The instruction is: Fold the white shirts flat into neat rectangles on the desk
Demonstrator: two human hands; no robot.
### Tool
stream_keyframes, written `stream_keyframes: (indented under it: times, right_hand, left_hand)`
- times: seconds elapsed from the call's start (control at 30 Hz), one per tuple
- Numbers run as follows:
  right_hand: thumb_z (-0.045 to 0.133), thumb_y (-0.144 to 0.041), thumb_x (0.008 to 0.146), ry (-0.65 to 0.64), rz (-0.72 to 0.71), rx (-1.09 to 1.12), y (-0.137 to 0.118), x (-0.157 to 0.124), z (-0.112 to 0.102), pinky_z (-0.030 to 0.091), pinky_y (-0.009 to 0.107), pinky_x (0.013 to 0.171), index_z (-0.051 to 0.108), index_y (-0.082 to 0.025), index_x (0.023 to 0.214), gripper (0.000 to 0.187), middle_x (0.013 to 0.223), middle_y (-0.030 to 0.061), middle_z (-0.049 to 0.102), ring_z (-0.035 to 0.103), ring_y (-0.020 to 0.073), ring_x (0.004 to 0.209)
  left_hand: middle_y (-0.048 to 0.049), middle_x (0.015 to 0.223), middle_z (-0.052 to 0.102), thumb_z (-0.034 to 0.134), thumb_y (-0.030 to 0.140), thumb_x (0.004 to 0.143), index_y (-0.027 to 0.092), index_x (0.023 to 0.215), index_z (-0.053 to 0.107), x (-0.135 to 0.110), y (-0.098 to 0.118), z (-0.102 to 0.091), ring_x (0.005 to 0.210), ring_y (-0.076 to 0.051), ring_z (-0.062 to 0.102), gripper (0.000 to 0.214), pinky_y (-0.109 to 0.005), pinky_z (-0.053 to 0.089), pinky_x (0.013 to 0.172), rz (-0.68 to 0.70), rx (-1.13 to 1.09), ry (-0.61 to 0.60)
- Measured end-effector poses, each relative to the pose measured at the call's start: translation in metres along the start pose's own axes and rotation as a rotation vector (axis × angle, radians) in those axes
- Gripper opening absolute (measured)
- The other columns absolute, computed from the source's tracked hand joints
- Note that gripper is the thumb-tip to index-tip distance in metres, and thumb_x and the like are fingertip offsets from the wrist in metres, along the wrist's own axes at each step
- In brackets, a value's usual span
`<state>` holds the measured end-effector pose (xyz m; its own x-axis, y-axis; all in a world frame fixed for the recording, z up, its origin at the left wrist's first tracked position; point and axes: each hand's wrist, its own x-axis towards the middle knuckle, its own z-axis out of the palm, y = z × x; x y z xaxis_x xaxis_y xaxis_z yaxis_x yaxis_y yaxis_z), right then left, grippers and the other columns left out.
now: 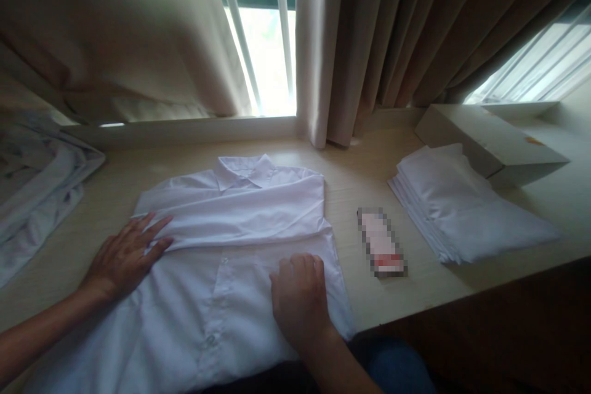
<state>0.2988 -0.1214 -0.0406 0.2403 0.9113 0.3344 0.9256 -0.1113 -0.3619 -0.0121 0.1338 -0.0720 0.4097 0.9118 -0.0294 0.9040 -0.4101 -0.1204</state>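
A white collared shirt lies front-up on the pale wooden table, its sleeves folded across the chest. My left hand rests flat on the shirt's left edge, fingers spread over the folded sleeve. My right hand presses on the lower right part of the shirt, fingers curled down onto the cloth beside the button placket.
A stack of folded white shirts sits at the right, beside a flat cardboard box. A small blurred packet lies between the shirt and the stack. Crumpled white clothes pile at the left. Curtains and window behind.
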Motion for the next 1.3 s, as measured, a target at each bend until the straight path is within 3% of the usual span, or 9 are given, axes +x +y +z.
stream_keyframes:
  times: [0.1, 0.3, 0.43, 0.57, 0.73, 1.03, 1.17, 1.3]
  right_hand:
    - [0.052, -0.028, 0.088, -0.002, -0.009, -0.011, -0.003, 0.001, 0.0, 0.038, 0.049, 0.089, 0.056, -0.017, 0.09, 0.012, 0.088, 0.0084, 0.054, 0.048, 0.0226, 0.087]
    - [0.053, -0.029, 0.088, 0.007, -0.009, -0.024, -0.006, 0.001, 0.001, 0.037, 0.048, 0.091, 0.057, -0.017, 0.096, 0.015, 0.09, 0.0084, 0.056, 0.05, 0.0231, 0.09]
    - [0.053, -0.033, 0.089, 0.053, -0.002, -0.013, -0.006, 0.008, 0.004, 0.03, 0.051, 0.101, 0.055, -0.015, 0.115, 0.033, 0.114, 0.0149, 0.057, 0.047, 0.0274, 0.112]
    - [0.051, -0.045, 0.088, 0.073, 0.06, -0.07, 0.004, 0.016, 0.013, 0.02, 0.056, 0.107, 0.042, -0.014, 0.136, 0.057, 0.142, 0.0184, 0.038, 0.026, 0.0324, 0.135]
    - [0.043, -0.055, 0.09, -0.026, 0.12, -0.168, 0.025, 0.019, 0.023, 0.015, 0.054, 0.11, 0.036, -0.018, 0.142, 0.065, 0.151, 0.0146, 0.026, 0.017, 0.029, 0.14]
    - [0.027, -0.059, 0.093, -0.19, 0.095, -0.275, 0.036, 0.019, 0.012, 0.004, 0.044, 0.114, 0.026, -0.024, 0.147, 0.065, 0.155, 0.0046, 0.014, 0.006, 0.0212, 0.143]
    - [0.028, -0.059, 0.092, -0.223, 0.119, -0.311, 0.021, 0.026, 0.011, 0.002, 0.047, 0.113, 0.029, -0.018, 0.146, 0.068, 0.154, 0.009, 0.017, 0.006, 0.0247, 0.143]
    - [0.025, -0.058, 0.093, -0.161, -0.022, -0.291, -0.019, 0.055, 0.016, 0.001, 0.048, 0.113, 0.027, -0.019, 0.146, 0.066, 0.155, 0.009, 0.016, 0.004, 0.0243, 0.143]
  left_hand:
    - [-0.0038, 0.155, 0.019, 0.021, 0.049, 0.094, 0.029, 0.147, 0.021, -0.001, -0.001, 0.003, 0.14, -0.025, 0.015, 0.057, -0.039, 0.017, 0.107, 0.038, 0.035, 0.078]
    - [-0.0023, 0.155, 0.018, 0.023, 0.051, 0.094, 0.03, 0.147, 0.019, -0.003, 0.001, 0.001, 0.14, -0.025, 0.013, 0.057, -0.039, 0.017, 0.107, 0.022, 0.027, 0.055]
    - [-0.0037, 0.155, 0.017, 0.023, 0.051, 0.094, 0.029, 0.148, 0.019, -0.003, 0.003, -0.002, 0.14, -0.027, 0.013, 0.058, -0.042, 0.017, 0.106, 0.014, 0.005, 0.057]
    - [-0.0054, 0.155, 0.017, 0.024, 0.055, 0.093, 0.03, 0.147, 0.021, -0.005, 0.004, -0.005, 0.14, -0.03, 0.012, 0.06, -0.047, 0.017, 0.106, 0.012, -0.038, 0.054]
    - [-0.0073, 0.155, 0.017, 0.022, 0.059, 0.092, 0.032, 0.147, 0.02, -0.013, 0.004, -0.005, 0.14, -0.033, 0.011, 0.062, -0.054, 0.014, 0.106, 0.005, -0.086, 0.08]
    - [-0.0043, 0.156, 0.017, 0.025, 0.064, 0.088, 0.035, 0.146, 0.024, -0.034, 0.009, -0.003, 0.142, -0.033, 0.01, 0.065, -0.056, 0.013, 0.109, -0.06, -0.123, 0.125]
    - [-0.0031, 0.155, 0.02, 0.024, 0.065, 0.088, 0.037, 0.145, 0.026, -0.038, 0.01, -0.006, 0.142, -0.031, 0.011, 0.064, -0.056, 0.012, 0.109, -0.072, -0.125, 0.168]
    - [-0.0031, 0.155, 0.021, 0.025, 0.066, 0.087, 0.037, 0.145, 0.027, -0.039, 0.009, -0.007, 0.142, -0.032, 0.012, 0.065, -0.056, 0.012, 0.109, -0.076, -0.14, 0.183]
